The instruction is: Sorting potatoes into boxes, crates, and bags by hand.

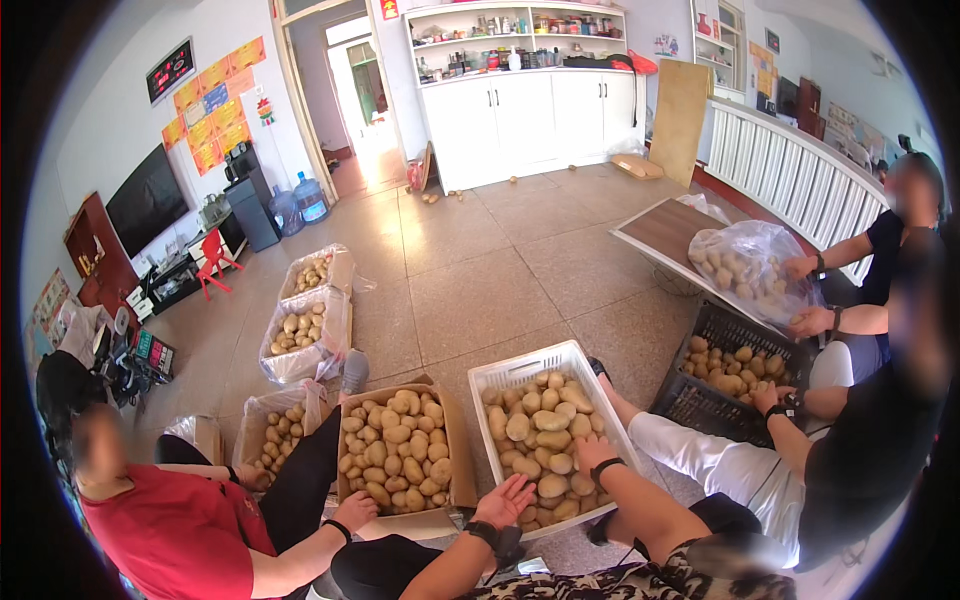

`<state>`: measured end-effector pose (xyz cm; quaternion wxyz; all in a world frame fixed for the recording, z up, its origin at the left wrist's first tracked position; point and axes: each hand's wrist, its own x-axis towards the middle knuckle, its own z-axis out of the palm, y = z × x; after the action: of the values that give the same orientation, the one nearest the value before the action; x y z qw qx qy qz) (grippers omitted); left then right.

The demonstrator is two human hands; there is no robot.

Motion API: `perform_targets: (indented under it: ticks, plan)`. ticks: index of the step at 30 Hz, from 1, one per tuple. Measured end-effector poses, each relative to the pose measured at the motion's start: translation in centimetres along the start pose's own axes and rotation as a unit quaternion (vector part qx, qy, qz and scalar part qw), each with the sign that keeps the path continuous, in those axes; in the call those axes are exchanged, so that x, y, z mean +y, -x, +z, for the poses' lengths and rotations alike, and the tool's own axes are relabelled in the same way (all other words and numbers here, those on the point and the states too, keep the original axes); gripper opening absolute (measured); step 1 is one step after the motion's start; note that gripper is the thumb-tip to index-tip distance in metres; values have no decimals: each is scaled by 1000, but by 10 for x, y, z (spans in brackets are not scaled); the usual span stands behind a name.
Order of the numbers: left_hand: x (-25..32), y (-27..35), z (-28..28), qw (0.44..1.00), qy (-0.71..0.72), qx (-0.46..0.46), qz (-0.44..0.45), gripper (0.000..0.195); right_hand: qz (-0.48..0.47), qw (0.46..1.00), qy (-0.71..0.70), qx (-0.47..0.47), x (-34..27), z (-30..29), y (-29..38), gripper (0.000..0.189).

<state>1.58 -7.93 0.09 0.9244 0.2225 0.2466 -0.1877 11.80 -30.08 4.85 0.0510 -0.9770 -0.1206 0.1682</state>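
Note:
My left hand is palm up with its fingers apart over the near left edge of a white plastic crate; nothing lies in it. Inside the crate is a heap of potatoes. My right hand reaches palm down onto the potatoes at the crate's right side; its fingertips are hidden, so whether it holds one cannot be told. Left of the crate stands a cardboard box full of smaller potatoes.
A person in a red shirt sits at left, one hand at the cardboard box. Lined boxes of potatoes stand beyond. At right, people handle potatoes at a black crate and a clear plastic bag on a low table.

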Motion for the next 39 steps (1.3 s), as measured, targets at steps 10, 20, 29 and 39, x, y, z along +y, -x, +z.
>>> perform_targets:
  ticks: [10, 20, 29, 39]
  plan:
    - [-1, 4, 6, 1000, 14, 14, -5, 35, -113, 962, -244, 47, -63, -15, 49, 51]
    - [32, 13, 0, 983, 167, -75, 7, 21, -164, 942, -276, 99, -53, -20, 58, 37]
    - [87, 33, -59, 953, 276, 67, 110, 25, -4, 997, -70, -15, -17, 16, 62, 70]
    - [114, 30, -139, 879, 352, 171, 272, 32, -42, 996, -61, -44, -9, 32, 45, 66]
